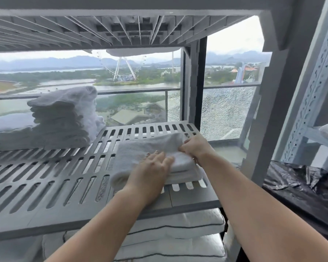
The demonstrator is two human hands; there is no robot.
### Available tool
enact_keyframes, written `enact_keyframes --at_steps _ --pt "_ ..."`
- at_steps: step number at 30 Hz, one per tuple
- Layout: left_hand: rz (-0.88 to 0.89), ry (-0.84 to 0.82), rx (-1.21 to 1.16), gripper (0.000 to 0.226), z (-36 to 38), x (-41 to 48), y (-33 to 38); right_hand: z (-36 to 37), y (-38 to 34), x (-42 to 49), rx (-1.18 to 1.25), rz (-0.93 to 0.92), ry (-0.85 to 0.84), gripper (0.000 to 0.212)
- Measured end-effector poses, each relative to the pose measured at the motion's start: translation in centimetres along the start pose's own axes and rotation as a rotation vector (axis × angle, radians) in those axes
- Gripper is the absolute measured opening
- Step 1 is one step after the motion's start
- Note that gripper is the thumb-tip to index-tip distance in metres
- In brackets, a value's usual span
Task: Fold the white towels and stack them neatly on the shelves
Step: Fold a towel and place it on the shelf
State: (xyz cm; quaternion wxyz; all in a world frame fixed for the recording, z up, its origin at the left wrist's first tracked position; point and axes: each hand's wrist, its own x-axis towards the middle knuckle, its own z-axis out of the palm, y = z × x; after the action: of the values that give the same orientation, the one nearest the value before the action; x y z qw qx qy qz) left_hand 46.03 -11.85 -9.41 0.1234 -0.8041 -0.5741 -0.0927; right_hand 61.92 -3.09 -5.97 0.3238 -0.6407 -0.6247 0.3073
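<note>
A folded white towel lies on the right part of the grey slotted shelf, on top of another folded towel whose edge shows beneath it. My left hand rests flat on the towel's near side with its fingers spread. My right hand grips the towel's right edge, fingers curled over the fold. At the shelf's back left stands a tall stack of folded white towels, with a lower pile beside it.
Another slotted shelf hangs close overhead. The rack's grey post stands behind the towel, a perforated metal upright at right. White cushions fill the shelf below. Black plastic sheeting lies at right. A window is behind.
</note>
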Motion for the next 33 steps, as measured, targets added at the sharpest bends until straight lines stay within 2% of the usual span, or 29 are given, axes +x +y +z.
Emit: enact_keyframes --at_steps 3,5,7,9,11,13,15,21,27,29,31,33 --pt "0.062 -0.075 -0.149 0.072 -0.9 -0.1 -0.7 0.7 0.1 -0.3 -0.118 -0.024 0.104 0.020" --pt "0.108 -0.079 -0.290 0.054 -1.9 -0.3 -1.6 0.8 0.1 -0.4 -0.155 -0.048 0.178 0.020" --pt "0.074 0.021 -0.398 0.033 -3.0 -0.3 -2.9 0.7 -0.1 -0.7 -0.142 -0.084 0.246 0.024" --pt "-0.022 0.138 -0.394 0.029 -3.7 -0.1 -4.8 0.5 0.2 -0.9 -0.144 -0.108 0.293 0.026" --pt "-0.149 0.125 -0.354 0.033 -3.3 0.0 -6.8 0.8 0.7 -1.1 -0.230 -0.086 0.271 0.019" --pt "-0.266 -0.064 -0.339 0.051 -2.3 -0.1 -7.7 1.2 1.3 -1.3 -0.314 -0.047 0.226 0.021" --pt "-0.303 -0.195 -0.329 0.067 -0.9 -0.4 -7.7 1.6 1.7 -1.4 -0.345 -0.013 0.204 0.031" --pt "-0.343 -0.167 -0.399 0.068 0.7 -0.7 -8.1 2.8 2.2 -1.5 -0.251 -0.025 0.223 0.037" --pt "-0.473 0.064 -0.516 0.052 0.6 -2.5 -9.0 3.8 1.6 -1.6 -0.149 -0.074 0.202 0.030" --pt "-0.504 0.154 -0.652 0.043 0.2 -3.2 -9.3 4.1 1.4 -1.5 -0.157 -0.107 0.166 0.032" --pt "-0.630 0.294 -0.830 0.036 -0.2 -4.1 -9.5 4.2 1.2 -1.3 -0.113 -0.129 0.131 0.032" --pt "-0.789 0.426 -0.907 0.032 -0.4 -5.4 -10.2 4.5 1.0 -1.4 -0.044 -0.139 0.119 0.030"
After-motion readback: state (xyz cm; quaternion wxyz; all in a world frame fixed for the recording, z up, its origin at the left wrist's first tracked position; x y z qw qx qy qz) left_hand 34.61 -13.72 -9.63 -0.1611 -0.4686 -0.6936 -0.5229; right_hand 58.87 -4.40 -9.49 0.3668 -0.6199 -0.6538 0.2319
